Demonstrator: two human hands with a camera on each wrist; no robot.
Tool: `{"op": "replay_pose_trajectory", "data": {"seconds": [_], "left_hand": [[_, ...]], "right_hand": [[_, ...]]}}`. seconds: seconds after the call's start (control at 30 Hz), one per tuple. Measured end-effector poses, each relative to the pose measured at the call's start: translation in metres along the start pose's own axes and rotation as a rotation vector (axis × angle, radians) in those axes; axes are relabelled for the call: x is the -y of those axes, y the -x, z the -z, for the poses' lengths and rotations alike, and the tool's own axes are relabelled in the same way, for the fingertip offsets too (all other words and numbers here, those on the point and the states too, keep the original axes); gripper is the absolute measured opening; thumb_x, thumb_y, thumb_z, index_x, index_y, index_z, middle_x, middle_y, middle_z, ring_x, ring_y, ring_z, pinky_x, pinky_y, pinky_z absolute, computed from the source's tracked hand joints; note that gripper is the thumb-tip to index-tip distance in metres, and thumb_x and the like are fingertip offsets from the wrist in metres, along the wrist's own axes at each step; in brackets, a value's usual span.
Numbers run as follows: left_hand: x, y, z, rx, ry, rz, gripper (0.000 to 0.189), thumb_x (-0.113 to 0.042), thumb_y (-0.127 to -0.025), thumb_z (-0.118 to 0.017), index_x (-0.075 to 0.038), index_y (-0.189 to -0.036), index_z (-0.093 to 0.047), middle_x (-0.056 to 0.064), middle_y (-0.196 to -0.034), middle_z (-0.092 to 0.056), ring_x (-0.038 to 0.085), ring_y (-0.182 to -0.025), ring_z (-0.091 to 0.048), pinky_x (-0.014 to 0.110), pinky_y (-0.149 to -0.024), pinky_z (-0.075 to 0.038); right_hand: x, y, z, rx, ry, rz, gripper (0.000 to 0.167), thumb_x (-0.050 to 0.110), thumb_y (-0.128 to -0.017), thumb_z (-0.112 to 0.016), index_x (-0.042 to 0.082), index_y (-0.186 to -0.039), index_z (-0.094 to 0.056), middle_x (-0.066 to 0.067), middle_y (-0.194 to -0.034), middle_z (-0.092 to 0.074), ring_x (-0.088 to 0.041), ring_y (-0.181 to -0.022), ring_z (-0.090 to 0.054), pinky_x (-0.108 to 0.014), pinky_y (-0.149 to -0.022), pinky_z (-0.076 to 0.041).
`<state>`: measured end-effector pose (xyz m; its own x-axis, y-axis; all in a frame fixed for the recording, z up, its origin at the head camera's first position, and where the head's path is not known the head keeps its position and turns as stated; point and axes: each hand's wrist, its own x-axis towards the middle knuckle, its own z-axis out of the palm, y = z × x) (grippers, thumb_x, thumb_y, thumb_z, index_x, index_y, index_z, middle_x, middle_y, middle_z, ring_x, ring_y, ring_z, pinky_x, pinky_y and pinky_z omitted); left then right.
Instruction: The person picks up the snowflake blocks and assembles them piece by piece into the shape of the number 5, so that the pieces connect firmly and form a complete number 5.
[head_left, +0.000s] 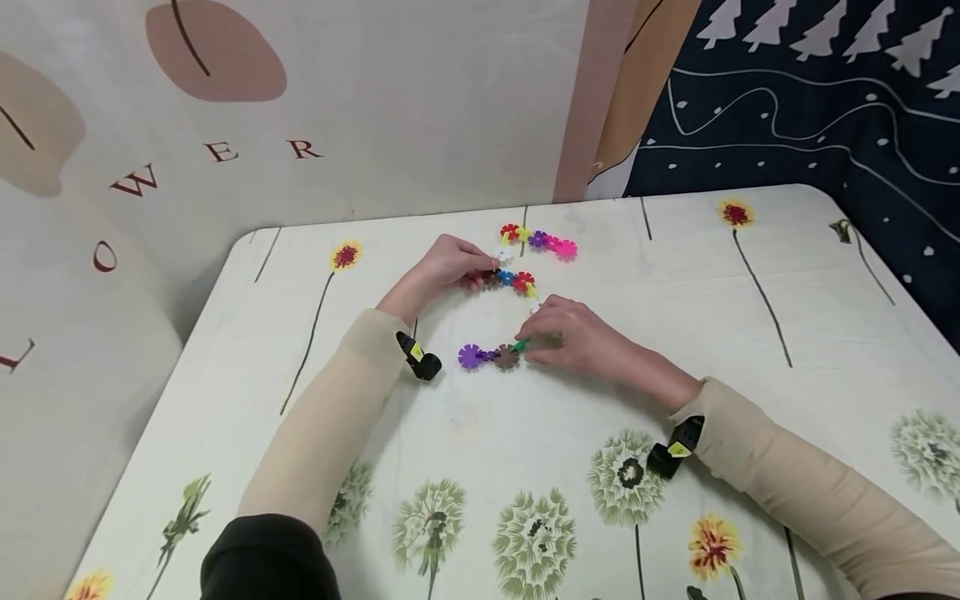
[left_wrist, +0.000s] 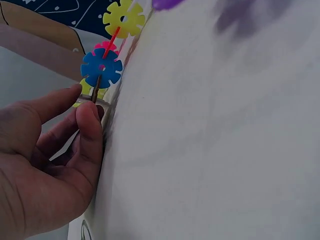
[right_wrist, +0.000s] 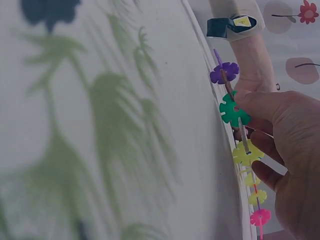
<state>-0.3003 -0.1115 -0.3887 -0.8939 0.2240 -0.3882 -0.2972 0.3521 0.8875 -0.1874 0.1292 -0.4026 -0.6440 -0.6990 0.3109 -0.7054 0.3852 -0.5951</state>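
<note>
A chain of slotted snowflake discs curves in an S-like line over the table, from a pink disc point(head_left: 566, 249) at the far end to a purple disc point(head_left: 471, 357) at the near end. My left hand point(head_left: 448, 265) pinches a brown disc point(head_left: 491, 282) at the chain's left bend, beside a blue disc point(left_wrist: 101, 68). At the right bend, my right hand point(head_left: 573, 337) pinches a green disc point(right_wrist: 231, 111), the thumb resting on its edge. Next to the green disc sits another brown disc point(head_left: 507, 357). Fingers partly hide a white disc point(head_left: 535, 307) above the right hand.
The table point(head_left: 450, 433) has a white cloth printed with dandelions and yellow flowers. Behind it hangs a pale printed curtain point(head_left: 420, 108), with a dark tree-patterned cloth point(head_left: 787, 125) at the right. Both wrists wear small black cameras.
</note>
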Motion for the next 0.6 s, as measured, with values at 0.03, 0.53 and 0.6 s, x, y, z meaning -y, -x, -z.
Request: {"op": "replay_pose_trajectory", "data": {"seconds": [0.03,0.53,0.6], "left_hand": [[0.001,0.001,0.001,0.000,0.009,0.006,0.026,-0.012,-0.094,-0.077,0.007,-0.111,-0.073,0.010,-0.083,-0.071,0.012,-0.056,-0.061,0.021,-0.054,-0.053],[0.013,0.025,0.013,0.000,0.108,0.035,0.018,-0.007,-0.098,-0.069,0.008,-0.107,-0.065,0.012,-0.083,-0.069,0.015,-0.059,-0.065,0.024,-0.059,-0.058],[0.015,0.028,0.013,0.015,0.108,0.029,0.018,-0.007,-0.099,-0.069,0.008,-0.107,-0.065,0.012,-0.082,-0.068,0.015,-0.059,-0.066,0.025,-0.060,-0.059]], "right_hand": [[0.000,0.000,0.000,-0.005,-0.004,0.000,0.020,0.007,-0.082,-0.086,0.006,-0.101,-0.080,-0.002,-0.100,-0.075,-0.021,-0.097,-0.062,-0.038,-0.083,-0.055],[-0.006,0.002,-0.001,-0.072,0.008,-0.006,0.015,0.001,-0.083,-0.084,0.006,-0.095,-0.078,-0.004,-0.096,-0.074,-0.024,-0.094,-0.064,-0.048,-0.089,-0.052],[-0.007,0.002,-0.001,-0.078,0.001,-0.004,0.014,0.000,-0.083,-0.083,0.006,-0.095,-0.078,-0.004,-0.095,-0.074,-0.024,-0.093,-0.065,-0.048,-0.089,-0.052]]}}
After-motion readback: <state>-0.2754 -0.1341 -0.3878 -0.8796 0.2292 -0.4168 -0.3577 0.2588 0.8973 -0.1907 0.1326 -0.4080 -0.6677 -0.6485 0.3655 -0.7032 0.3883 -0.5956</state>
